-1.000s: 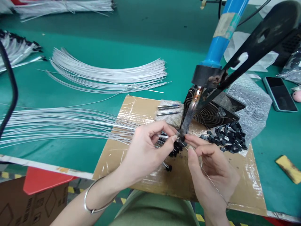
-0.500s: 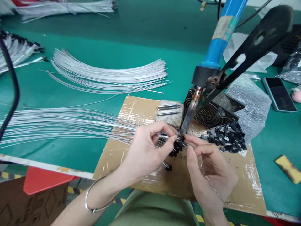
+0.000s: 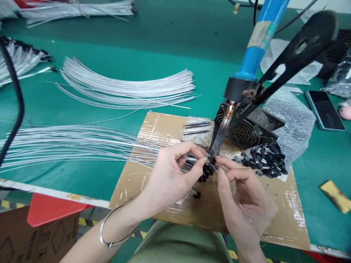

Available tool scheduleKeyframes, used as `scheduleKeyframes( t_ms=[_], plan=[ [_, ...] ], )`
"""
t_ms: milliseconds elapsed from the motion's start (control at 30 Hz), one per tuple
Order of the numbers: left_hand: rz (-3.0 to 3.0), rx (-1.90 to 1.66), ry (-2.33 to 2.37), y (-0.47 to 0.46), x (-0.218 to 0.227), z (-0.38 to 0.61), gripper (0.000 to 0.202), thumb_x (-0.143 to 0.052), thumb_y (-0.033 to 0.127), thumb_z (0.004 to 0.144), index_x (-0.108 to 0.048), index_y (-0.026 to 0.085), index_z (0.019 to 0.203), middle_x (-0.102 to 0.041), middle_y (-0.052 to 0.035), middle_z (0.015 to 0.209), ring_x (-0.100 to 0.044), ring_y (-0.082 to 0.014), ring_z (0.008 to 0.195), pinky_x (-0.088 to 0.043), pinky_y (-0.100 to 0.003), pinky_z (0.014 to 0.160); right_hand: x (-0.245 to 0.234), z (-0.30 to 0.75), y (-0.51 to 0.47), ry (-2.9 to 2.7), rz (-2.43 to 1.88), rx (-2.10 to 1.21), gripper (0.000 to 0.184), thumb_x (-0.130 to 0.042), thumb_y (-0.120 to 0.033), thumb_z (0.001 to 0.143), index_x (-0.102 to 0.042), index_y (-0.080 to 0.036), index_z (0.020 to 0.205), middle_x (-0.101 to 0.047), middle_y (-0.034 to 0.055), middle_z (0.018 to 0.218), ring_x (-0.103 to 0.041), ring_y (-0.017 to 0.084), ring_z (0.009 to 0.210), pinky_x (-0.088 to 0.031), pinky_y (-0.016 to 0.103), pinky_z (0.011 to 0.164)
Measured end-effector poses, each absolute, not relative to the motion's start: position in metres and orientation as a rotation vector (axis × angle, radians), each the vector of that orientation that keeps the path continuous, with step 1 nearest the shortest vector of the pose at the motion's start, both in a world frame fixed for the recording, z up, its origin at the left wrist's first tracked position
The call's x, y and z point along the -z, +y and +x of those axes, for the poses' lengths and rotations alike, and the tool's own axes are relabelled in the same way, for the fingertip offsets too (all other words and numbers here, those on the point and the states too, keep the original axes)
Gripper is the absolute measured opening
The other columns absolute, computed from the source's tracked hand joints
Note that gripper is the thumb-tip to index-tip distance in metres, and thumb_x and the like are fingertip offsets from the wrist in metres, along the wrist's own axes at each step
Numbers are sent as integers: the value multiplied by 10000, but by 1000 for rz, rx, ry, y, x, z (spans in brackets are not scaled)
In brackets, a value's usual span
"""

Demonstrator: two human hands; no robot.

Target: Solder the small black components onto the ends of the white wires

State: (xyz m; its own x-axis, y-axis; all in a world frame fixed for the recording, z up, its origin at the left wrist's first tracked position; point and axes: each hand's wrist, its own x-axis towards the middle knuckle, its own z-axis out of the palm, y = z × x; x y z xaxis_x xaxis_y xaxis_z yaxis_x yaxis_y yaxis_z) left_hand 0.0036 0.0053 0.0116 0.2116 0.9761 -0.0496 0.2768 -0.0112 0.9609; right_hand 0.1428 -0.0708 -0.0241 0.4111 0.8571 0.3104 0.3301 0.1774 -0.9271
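Observation:
My left hand pinches the end of a grey wire right under the tip of a soldering iron. The iron has a blue handle and hangs in a black metal holder. Thin solder wire runs through my right hand, pinched between thumb and fingers, its end close to the iron's tip. My right fingertips also touch a small black piece at that spot, partly hidden. Below my left fingers lie several wires with black connectors on their ends.
A brown cardboard sheet lies under the work. Loose black connectors are heaped on bubble wrap, beside a black fan. Grey wire bundles spread to the left. A phone and yellow sponge lie at right.
Both hands hold nearly the same position at the iron's tip. The view has shifted very slightly.

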Motion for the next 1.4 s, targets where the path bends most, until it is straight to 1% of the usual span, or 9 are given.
scheduleKeyframes(
  t_ms=[133, 300, 367, 533, 733, 867, 1100, 1267, 1400],
  plan=[
    [1483, -877, 1248, 5, -11, 5, 102, -695, 147, 828, -726, 177, 735, -809, -42, 802, -710, -164, 719, -504, -255, 627, 25, 144, -71, -1152, -1421, -523, 177, -732, -132, 972, -671, -236, 842, -859, 55, 1138, -831, 187, 1034, -640, 297, 933],
    [1484, -869, 1247, 4, -12, 3, 113, -693, 160, 837, -719, 184, 730, -808, -42, 798, -714, -169, 723, -518, -261, 636, 24, 142, -71, -1158, -1426, -521, 173, -726, -149, 981, -665, -235, 845, -860, 79, 1120, -832, 212, 1027, -656, 332, 920],
    [1486, -879, 1237, 3, -13, 3, 123, -686, 154, 840, -712, 188, 725, -806, -40, 790, -723, -172, 739, -531, -261, 658, 23, 142, -70, -1154, -1417, -521, 169, -729, -145, 979, -670, -234, 848, -858, 75, 1122, -829, 205, 1037, -650, 322, 929],
    [1510, -880, 1240, 3, -14, 3, 113, -683, 153, 846, -721, 182, 743, -809, -42, 805, -718, -167, 733, -518, -256, 641, 23, 142, -70, -1153, -1395, -520, 162, -750, -132, 962, -682, -235, 857, -854, 54, 1132, -823, 178, 1037, -638, 285, 943],
    [1521, -885, 1248, 3, -12, 3, 121, -675, 155, 843, -714, 181, 732, -808, -46, 796, -717, -172, 721, -507, -261, 617, 24, 142, -70, -1166, -1411, -495, 137, -756, -157, 968, -703, -235, 867, -855, 72, 1131, -823, 201, 1045, -654, 317, 928],
    [1508, -884, 1242, 3, -12, 3, 121, -681, 149, 839, -712, 184, 728, -807, -40, 792, -727, -170, 736, -524, -258, 645, 24, 142, -70, -1164, -1404, -485, 150, -743, -152, 973, -695, -230, 854, -860, 82, 1106, -831, 218, 1018, -666, 342, 903],
    [1528, -879, 1248, 2, -12, 4, 118, -677, 156, 840, -710, 191, 731, -810, -38, 797, -719, -173, 728, -516, -268, 637, 23, 141, -71, -1139, -1413, -510, 150, -747, -147, 969, -700, -237, 858, -858, 67, 1095, -829, 206, 1022, -654, 323, 914],
    [1570, -876, 1277, 2, -11, 3, 129, -671, 171, 849, -715, 192, 730, -811, -43, 801, -708, -176, 716, -476, -272, 594, 23, 141, -70, -1147, -1411, -499, 146, -753, -142, 963, -709, -233, 858, -858, 64, 1095, -830, 207, 1023, -654, 324, 926],
    [1572, -889, 1264, 2, -11, 3, 132, -672, 158, 851, -719, 190, 732, -808, -39, 798, -721, -176, 742, -504, -267, 634, 27, 141, -71, -1152, -1382, -504, 142, -764, -116, 952, -717, -231, 883, -853, 60, 1118, -823, 193, 1039, -645, 307, 943]
  ],
)
